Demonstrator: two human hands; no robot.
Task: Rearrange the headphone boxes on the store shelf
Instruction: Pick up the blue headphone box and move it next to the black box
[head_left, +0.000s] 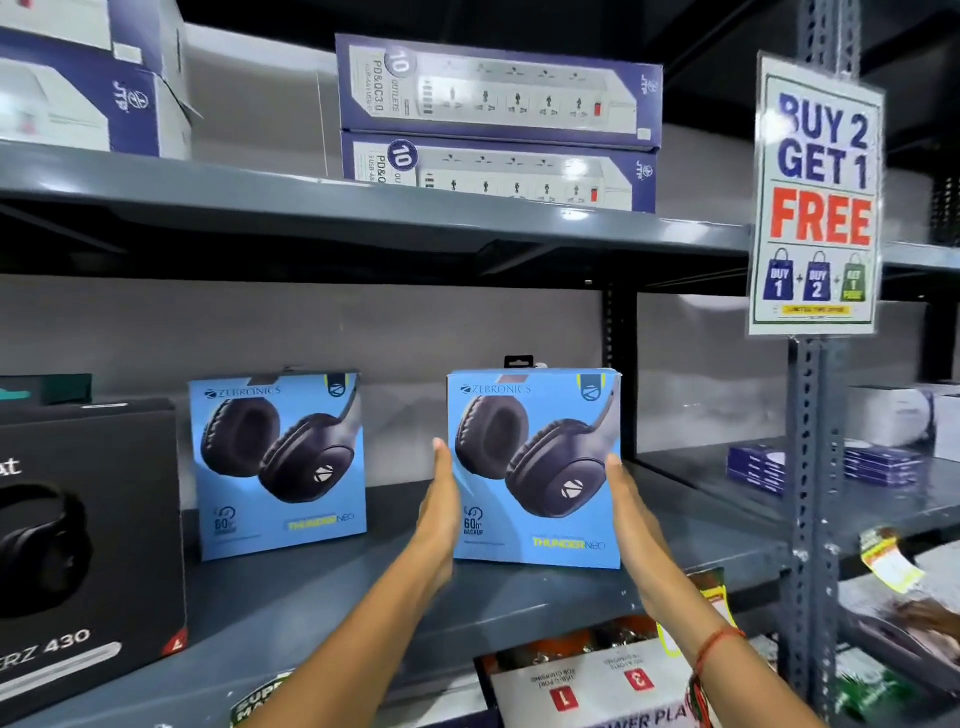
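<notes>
Two light-blue headphone boxes stand upright on the grey middle shelf (322, 587). The right blue box (535, 467) is clasped between my two hands: my left hand (441, 514) lies flat against its left edge, and my right hand (631, 519) presses its right edge. Its lower edge sits at shelf level; whether it rests there I cannot tell. The left blue box (280, 465) stands alone about a hand's width away. A large black headphone box (88, 535) stands at the far left.
Two stacked power-strip boxes (498, 124) lie on the upper shelf. A "Buy 2 Get 1 Free" sign (818, 197) hangs on the perforated upright post (810, 467) at right. Small dark boxes (758, 467) sit in the neighbouring bay. Packages (587, 686) lie below.
</notes>
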